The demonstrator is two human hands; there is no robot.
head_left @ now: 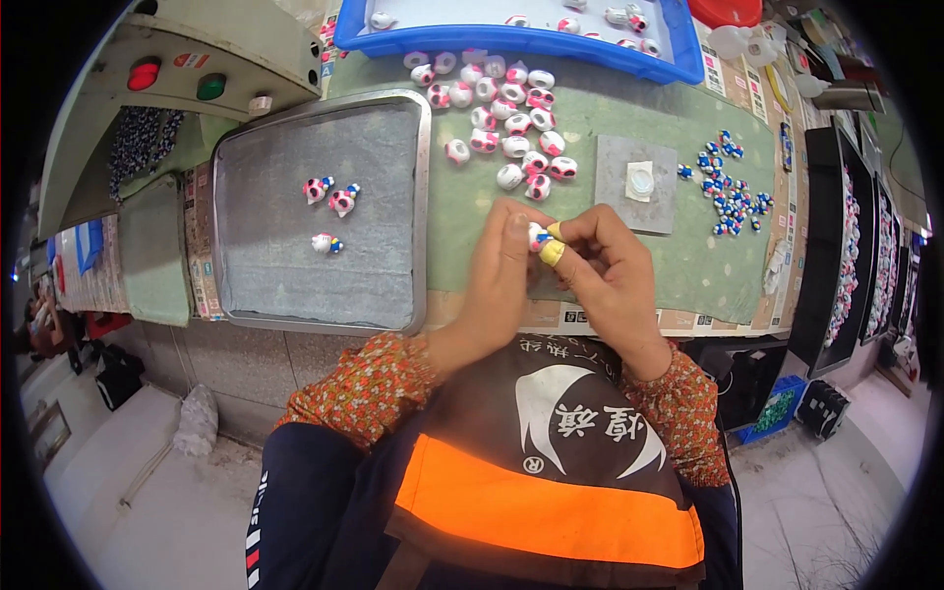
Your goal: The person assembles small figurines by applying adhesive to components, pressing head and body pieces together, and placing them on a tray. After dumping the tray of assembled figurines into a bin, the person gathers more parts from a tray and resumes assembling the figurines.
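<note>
Just above the table's near edge, my left hand (499, 275) and my right hand (615, 280) meet around one small toy figurine (537, 236). Its white head faces left and its blue-and-yellow body right. Yellow covers wrap my right thumb and index fingertips, which pinch the body; my left fingers close on the head. Beyond my hands lies a cluster of white-and-pink toy heads (515, 147). Small blue-and-white toy bodies (733, 204) are heaped on the right of the green mat (575, 88). Three joined figurines, one of them a white figurine (326, 243), rest in the metal tray (421, 211) at left.
A grey square plate (612, 202) bears a small round dish (641, 182) on a white pad. At the back stands a blue bin (521, 43) with more heads. A machine housing (218, 54) with red and green buttons overhangs the left. Dark trays (824, 226) of toy parts stand right.
</note>
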